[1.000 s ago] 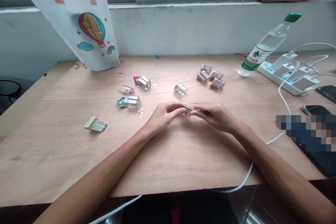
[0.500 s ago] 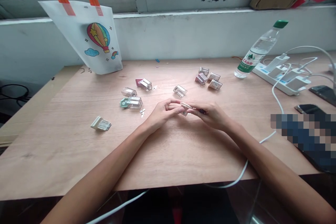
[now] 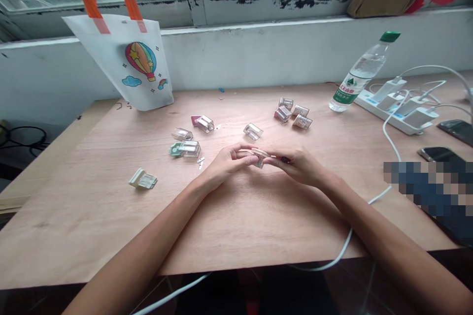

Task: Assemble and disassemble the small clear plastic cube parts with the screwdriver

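Both my hands meet over the middle of the wooden table [image 3: 111, 216]. My left hand [image 3: 225, 163] and my right hand [image 3: 297, 165] each pinch one end of a small clear plastic clip [image 3: 259, 156], which they hold just above the tabletop. Fingers of both hands are curled round it. More clips of the same kind lie loose: one clear clip [image 3: 253, 131] just beyond my hands, a group of three [image 3: 293, 114] to the far right, several [image 3: 188, 140] to the left, and a pale one [image 3: 143, 179] alone at the left.
A white tote bag [image 3: 125, 59] with a balloon picture leans on the wall at the back left. A water bottle [image 3: 360, 75], a power strip [image 3: 401, 108] with chargers, white cables [image 3: 388, 135] and phones [image 3: 439, 155] fill the right side.
My hands have stayed together on the clip and shifted its angle slightly. The view has tilted up a little.
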The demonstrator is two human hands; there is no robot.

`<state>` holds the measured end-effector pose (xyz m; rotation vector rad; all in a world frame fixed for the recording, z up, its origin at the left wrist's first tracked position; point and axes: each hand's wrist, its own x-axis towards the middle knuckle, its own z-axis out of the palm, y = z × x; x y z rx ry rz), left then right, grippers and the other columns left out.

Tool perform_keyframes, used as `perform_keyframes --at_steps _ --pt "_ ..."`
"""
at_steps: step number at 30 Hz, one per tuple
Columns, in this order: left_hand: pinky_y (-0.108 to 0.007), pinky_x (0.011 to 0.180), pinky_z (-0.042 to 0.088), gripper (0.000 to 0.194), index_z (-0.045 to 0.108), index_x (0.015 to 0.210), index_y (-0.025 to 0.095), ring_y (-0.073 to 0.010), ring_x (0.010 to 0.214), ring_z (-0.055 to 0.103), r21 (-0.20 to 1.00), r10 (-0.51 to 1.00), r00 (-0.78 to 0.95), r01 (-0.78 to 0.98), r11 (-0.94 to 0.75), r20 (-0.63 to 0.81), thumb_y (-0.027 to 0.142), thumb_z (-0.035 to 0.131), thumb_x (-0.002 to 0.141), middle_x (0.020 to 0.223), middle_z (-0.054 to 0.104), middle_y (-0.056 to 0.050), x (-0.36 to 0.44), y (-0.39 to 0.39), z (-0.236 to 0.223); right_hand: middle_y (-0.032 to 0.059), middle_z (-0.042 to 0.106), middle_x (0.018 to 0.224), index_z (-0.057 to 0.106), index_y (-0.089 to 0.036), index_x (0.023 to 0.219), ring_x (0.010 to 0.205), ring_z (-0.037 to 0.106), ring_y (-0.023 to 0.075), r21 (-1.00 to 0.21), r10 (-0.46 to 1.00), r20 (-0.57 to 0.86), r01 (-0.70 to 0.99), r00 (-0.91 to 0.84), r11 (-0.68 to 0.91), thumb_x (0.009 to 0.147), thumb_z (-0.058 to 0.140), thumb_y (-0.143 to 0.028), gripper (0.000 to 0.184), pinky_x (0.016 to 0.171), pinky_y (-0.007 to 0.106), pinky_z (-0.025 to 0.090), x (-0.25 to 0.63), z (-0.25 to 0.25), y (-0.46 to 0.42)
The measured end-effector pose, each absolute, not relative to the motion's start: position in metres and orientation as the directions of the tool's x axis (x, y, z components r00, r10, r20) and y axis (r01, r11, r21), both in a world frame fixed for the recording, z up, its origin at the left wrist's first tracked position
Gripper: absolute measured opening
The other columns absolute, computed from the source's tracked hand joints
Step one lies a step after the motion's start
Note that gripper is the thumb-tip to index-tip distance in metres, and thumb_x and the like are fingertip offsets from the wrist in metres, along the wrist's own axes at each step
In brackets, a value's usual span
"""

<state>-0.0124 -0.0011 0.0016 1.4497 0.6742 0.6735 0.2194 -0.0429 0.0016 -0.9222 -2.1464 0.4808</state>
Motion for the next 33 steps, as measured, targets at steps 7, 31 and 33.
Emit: perform_keyframes --at_steps 7,31,33 --pt "-0.037 0.095 0.049 0.039 0.065 0.118 0.015 -0.0231 0.101 0.069 1.0 0.755 0.656 -0.003 0.015 -0.009 0.035 0.075 0.087 0.111 0.073 -0.012 -0.012 -0.003 0.004 0.0048 0.079 0.09 0.076 -0.018 0.103 0.07 0.069 0.0144 -0.551 0.729 0.502 0.478 -0.465 0.684 0.101 0.057 -0.032 0.024 0.068 0.024 0.051 0.217 0.002 -0.042" --pt "-0.032 0.095 0.043 0.043 0.069 0.115 0.015 -0.0193 0.094 0.066 0.979 0.879 0.476 -0.165 0.117 -0.025 0.037 0.081 0.08 0.105 0.075 -0.008 -0.009 0.002 -0.005 0.0055 0.064 0.097 0.069 -0.023 0.103 0.073 0.065 0.014 -0.505 0.598 0.798 0.624 0.075 0.596 0.106 0.043 -0.041 0.032 0.065 0.03 0.053 0.243 0.026 -0.043" --pt "-0.032 0.094 0.042 0.042 0.07 0.114 0.014 -0.019 0.092 0.065 0.98 0.88 0.474 -0.162 0.116 -0.026 0.037 0.08 0.081 0.103 0.075 -0.008 -0.008 0.002 -0.006 0.0032 0.066 0.087 0.068 -0.023 0.099 0.064 0.063 0.0123 -0.487 0.573 0.814 0.644 0.09 0.591 0.106 0.044 -0.042 0.032 0.058 0.028 0.05 0.24 0.021 -0.046"
